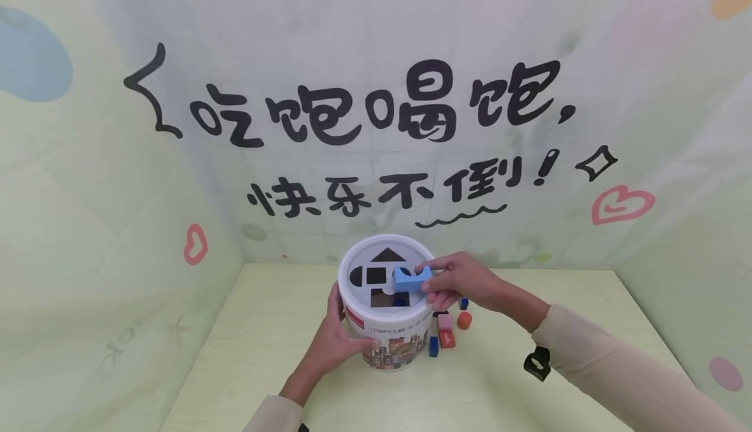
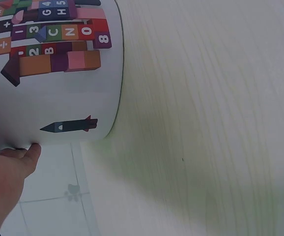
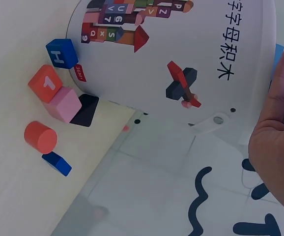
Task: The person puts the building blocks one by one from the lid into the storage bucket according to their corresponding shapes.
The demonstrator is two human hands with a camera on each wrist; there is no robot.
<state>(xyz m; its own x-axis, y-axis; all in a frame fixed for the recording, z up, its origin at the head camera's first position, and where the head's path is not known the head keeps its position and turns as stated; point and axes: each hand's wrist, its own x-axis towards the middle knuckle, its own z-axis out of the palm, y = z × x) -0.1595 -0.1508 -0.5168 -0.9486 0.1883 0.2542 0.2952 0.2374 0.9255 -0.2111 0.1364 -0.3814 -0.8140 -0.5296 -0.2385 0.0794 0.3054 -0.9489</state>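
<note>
A white toy-block bucket point(image 1: 399, 347) stands upright on the table, printed with pictures of blocks. Its white lid point(image 1: 360, 256) has triangular, square, rectangular and half-round holes. My left hand point(image 1: 335, 347) grips the bucket's left side, thumb across the front; in the left wrist view only part of that hand point(image 2: 7, 184) appears. With my right hand point(image 1: 461, 282) I pinch a light blue arch block point(image 1: 412, 282) over the right part of the lid. Whether the block touches the lid, I cannot tell. In the right wrist view that block is mostly hidden behind my fingers point(image 3: 282, 83).
Several loose blocks lie right of the bucket: a blue block point(image 3: 62, 53), a red cube point(image 3: 45, 83), a pink cube point(image 3: 63, 104), a black piece point(image 3: 87, 110), an orange-red cylinder point(image 3: 41, 137) and a thin blue block point(image 3: 57, 163). A printed cloth wall point(image 1: 376, 27) rises behind the table point(image 1: 499, 367).
</note>
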